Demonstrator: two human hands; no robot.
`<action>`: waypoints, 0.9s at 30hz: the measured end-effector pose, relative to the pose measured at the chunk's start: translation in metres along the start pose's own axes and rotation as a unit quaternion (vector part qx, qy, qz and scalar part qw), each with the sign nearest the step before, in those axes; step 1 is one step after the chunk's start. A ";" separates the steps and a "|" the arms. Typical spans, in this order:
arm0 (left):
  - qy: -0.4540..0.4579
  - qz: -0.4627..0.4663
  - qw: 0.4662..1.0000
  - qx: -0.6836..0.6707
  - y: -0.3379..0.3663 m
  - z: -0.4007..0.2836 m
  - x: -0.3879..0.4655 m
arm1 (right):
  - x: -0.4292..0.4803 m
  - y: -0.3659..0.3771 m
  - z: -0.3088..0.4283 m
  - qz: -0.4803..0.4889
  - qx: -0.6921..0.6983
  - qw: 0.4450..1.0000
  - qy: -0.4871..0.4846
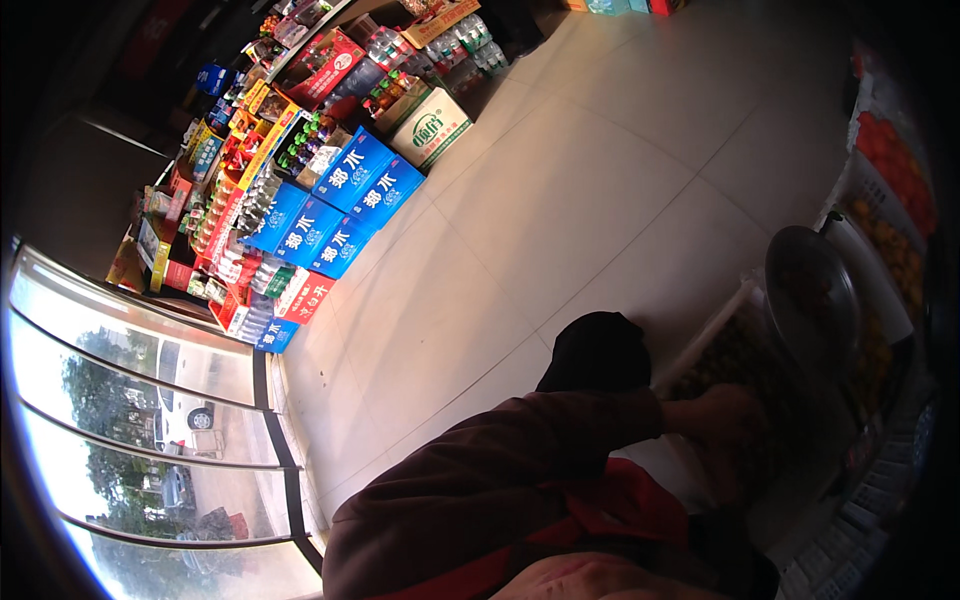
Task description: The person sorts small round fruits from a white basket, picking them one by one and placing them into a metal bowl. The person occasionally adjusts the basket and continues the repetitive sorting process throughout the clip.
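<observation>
My left hand [716, 416] reaches from a dark maroon sleeve [510, 450] into a shallow crate [709, 341] at the lower right. Small dark round items [724, 367] fill it, too shadowed to name. The fingers point down among them, and their grip is lost in the dark. Just beyond the hand, a round metal bowl [810, 292] sits tilted to the view, a few small reddish-brown pieces inside. I cannot make out my right hand. A red apron [630, 495] covers my front, and a black-clad knee [600, 352] juts out beside the crate.
Orange-red produce [892, 169] and yellowish produce [885, 240] lie along the right. Pale tiles [540, 217] cover the floor. Blue drink cartons [330, 217] and shelves of bottles [247, 180] stand across it. Glass panes [150, 450] at the left show a parked white car [180, 397].
</observation>
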State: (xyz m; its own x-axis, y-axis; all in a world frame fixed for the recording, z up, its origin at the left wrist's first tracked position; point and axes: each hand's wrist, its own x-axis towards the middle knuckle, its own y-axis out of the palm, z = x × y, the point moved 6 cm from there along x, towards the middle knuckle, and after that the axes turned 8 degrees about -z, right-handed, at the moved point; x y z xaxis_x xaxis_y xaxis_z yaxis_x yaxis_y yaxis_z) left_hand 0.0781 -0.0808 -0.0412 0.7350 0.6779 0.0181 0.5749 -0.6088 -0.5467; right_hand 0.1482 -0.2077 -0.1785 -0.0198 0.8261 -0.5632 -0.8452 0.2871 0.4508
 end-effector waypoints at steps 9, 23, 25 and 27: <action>0.025 -0.014 0.999 0.038 0.011 0.018 -0.001 | -0.003 0.002 -0.004 -0.006 -0.011 1.000 0.000; 0.095 0.100 0.989 -0.052 0.034 -0.017 0.007 | -0.032 -0.009 0.007 -0.032 -0.163 0.986 -0.025; 0.102 0.087 0.986 -0.099 0.043 -0.025 0.007 | -0.034 -0.016 0.007 -0.020 -0.257 0.966 -0.021; 0.002 0.069 0.974 -0.214 0.045 -0.016 0.015 | -0.026 -0.026 0.010 -0.008 -0.310 0.951 -0.013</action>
State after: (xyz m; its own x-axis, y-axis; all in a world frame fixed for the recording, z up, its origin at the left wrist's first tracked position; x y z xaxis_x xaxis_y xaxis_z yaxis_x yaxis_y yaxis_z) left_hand 0.1206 -0.1051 -0.0527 0.8167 0.5764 -0.0273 0.5672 -0.8106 -0.1458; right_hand 0.1758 -0.2316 -0.1691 0.0011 0.8378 -0.5459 -0.9978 -0.0352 -0.0559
